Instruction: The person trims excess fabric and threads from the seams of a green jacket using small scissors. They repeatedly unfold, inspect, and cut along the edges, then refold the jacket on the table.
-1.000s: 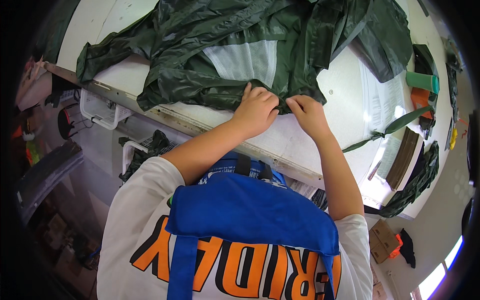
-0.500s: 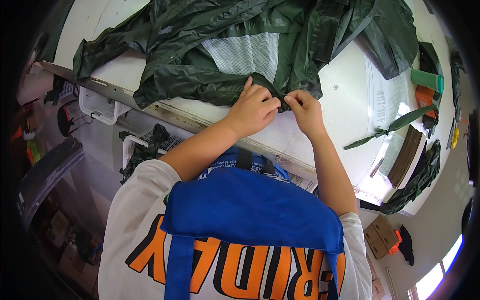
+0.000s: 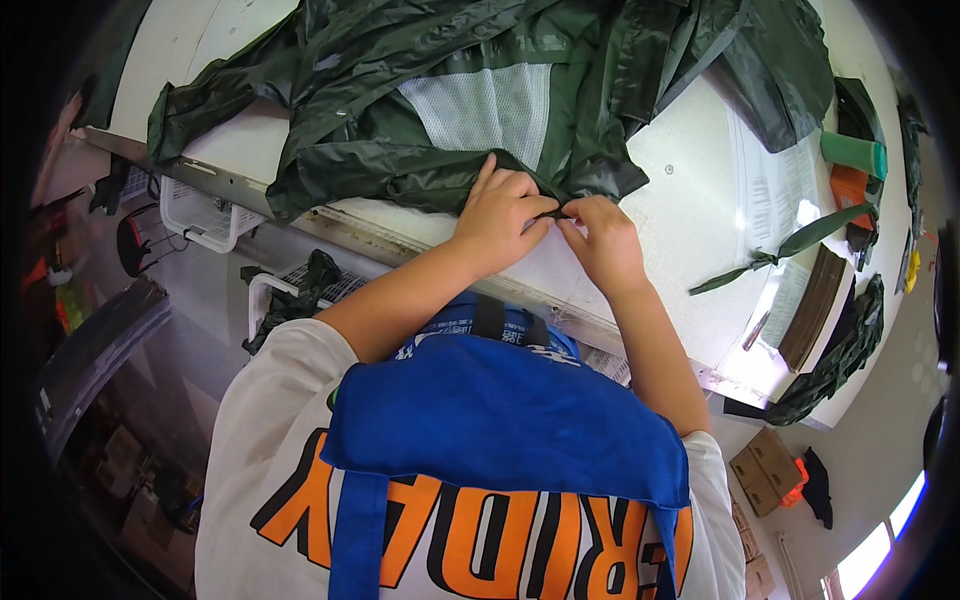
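Since the earlier frames the two hands have drawn closer together, and the jacket's [image 3: 470, 110] near hem has been gathered further in between them. The left hand [image 3: 500, 215] lies on the hem with its fingers curled and pressed together, thumb and forefinger pinching a fold of the green cloth. The right hand [image 3: 600, 235] meets it fingertip to fingertip, its fingers also bunched and pinching the same fold from the other side. The fingertips of both hands touch at the pinch.

The jacket is dark green and shiny, spread crumpled over the far and middle part of the white table [image 3: 690, 190], with a pale mesh lining [image 3: 480, 105] showing in its middle. Its hem lies near the table's front edge, just in front of the person.

To the right on the table lies a thin green strap [image 3: 780, 250], well apart from the hands. Beyond it, near the table's right end, are a green tube [image 3: 852, 153], an orange thing [image 3: 850, 185] just beside it, and a brown flat bundle [image 3: 815, 320]. More dark green cloth [image 3: 840, 350] hangs over the right edge.

Below the table's left edge hangs a white wire basket [image 3: 205, 215]; a second one [image 3: 275, 295] holds a dark scrap. The person wears a white shirt with orange letters and a blue apron [image 3: 500, 420].
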A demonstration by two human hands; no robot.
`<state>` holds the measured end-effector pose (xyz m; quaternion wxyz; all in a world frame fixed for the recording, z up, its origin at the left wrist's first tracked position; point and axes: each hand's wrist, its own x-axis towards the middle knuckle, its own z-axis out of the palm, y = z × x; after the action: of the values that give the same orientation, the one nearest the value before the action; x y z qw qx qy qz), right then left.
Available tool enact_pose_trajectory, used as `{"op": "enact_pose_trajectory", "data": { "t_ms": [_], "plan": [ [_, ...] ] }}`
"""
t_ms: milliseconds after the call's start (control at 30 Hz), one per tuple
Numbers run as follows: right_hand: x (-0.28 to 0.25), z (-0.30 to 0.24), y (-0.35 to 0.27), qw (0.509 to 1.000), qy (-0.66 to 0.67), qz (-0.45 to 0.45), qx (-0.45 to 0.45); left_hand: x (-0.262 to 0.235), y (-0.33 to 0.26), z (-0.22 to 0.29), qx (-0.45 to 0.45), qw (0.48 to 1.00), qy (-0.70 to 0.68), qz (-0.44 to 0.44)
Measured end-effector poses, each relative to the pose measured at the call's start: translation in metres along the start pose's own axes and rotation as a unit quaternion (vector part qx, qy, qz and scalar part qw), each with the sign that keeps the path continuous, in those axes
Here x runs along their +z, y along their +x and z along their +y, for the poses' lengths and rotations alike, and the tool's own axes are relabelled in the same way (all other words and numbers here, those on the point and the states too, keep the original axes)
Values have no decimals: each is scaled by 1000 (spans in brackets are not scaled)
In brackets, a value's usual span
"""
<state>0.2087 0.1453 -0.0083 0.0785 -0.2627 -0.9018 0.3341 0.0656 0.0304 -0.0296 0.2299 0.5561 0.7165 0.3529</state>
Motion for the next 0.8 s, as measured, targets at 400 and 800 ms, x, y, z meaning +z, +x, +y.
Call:
{"op": "enact_pose_trajectory", "data": {
  "t_ms": [400, 800],
  "plan": [
    [9, 0, -11, 976, 149, 56, 148, -4, -4, -5, 42, 999, -4, 20],
    [7, -1, -9, 915, 315, -14, 252, -7, -7, -7, 32, 998, -47, 19]
  ]
}}
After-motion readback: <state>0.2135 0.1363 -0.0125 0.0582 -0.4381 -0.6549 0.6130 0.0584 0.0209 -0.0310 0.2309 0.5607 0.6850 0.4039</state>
